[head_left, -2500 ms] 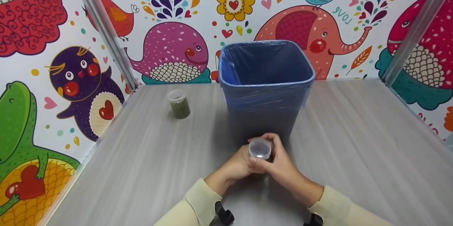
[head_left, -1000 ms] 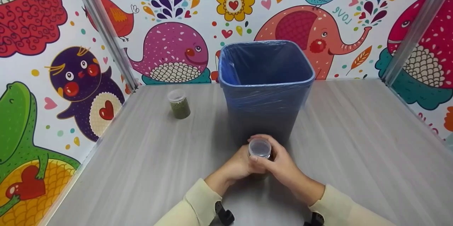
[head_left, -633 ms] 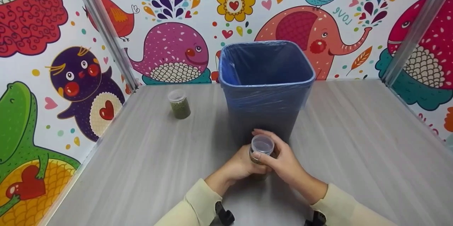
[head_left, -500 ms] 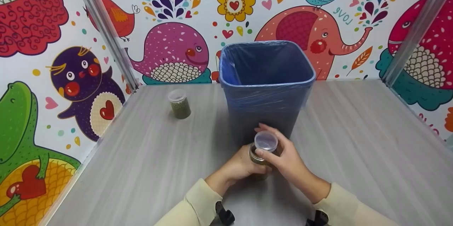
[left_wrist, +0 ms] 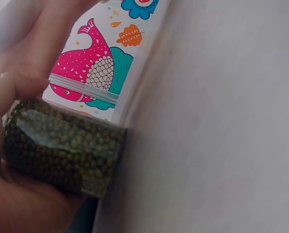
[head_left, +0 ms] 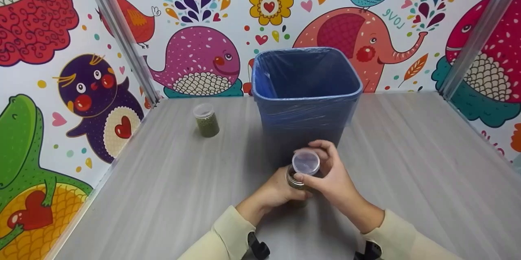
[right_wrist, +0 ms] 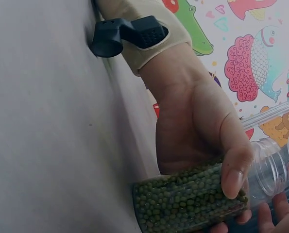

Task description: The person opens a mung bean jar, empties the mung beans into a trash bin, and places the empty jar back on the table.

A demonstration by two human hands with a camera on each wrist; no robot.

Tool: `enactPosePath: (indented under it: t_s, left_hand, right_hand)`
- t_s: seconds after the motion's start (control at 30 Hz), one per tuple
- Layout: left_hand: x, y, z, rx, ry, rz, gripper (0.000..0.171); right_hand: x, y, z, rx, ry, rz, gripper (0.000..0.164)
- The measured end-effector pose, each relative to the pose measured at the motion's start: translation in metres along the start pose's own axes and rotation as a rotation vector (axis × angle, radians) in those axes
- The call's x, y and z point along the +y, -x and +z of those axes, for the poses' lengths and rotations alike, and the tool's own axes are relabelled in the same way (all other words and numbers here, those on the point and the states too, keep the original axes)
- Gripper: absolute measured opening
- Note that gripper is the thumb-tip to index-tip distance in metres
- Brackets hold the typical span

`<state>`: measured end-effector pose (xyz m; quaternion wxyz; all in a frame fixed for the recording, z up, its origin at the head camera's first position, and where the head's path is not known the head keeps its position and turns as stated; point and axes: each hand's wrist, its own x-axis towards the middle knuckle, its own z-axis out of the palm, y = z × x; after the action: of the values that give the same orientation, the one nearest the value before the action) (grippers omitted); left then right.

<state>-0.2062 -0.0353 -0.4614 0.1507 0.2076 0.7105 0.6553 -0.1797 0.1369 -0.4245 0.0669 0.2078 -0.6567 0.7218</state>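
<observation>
My left hand grips a clear plastic jar of green mung beans, thumb and fingers curled round its side. The jar stands upright on the grey table, just in front of the bin. In the right wrist view its threaded neck is uncovered. With thumb and fingers my right hand pinches the clear round lid, held apart from the neck and partly over the mouth in the head view. The left wrist view shows the beans filling the lower jar.
A blue-grey waste bin lined with a thin clear bag stands right behind the hands. To its left is a second, similar jar with green contents and a translucent top. Cartoon-printed panels bound the table at the back and sides.
The lid was on the jar at first; my right hand has lifted it off and shifted it slightly right and away from me. The left hand and jar have stayed put.
</observation>
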Motion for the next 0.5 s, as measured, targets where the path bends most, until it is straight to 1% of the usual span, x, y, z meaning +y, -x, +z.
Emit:
enactPosePath:
  t_s: [0.1, 0.17, 0.37, 0.5]
  left_hand:
    - [-0.0002, 0.0001, 0.0005, 0.007, 0.001, -0.001, 0.055]
    - [-0.0003, 0.0001, 0.0007, 0.006, 0.009, -0.002, 0.056]
    - [-0.0002, -0.0001, 0.0, -0.006, 0.028, -0.006, 0.057]
    - [-0.0004, 0.0002, -0.0006, -0.021, 0.025, 0.007, 0.054]
  right_hand:
    - [0.0, 0.0001, -0.0002, 0.006, -0.019, -0.005, 0.068]
    - [-0.0004, 0.0003, -0.0005, 0.015, -0.02, -0.01, 0.064]
    - [-0.0039, 0.001, -0.0024, 0.056, -0.008, -0.044, 0.061]
    - [-0.0081, -0.0008, -0.0056, 0.059, 0.01, -0.044, 0.061]
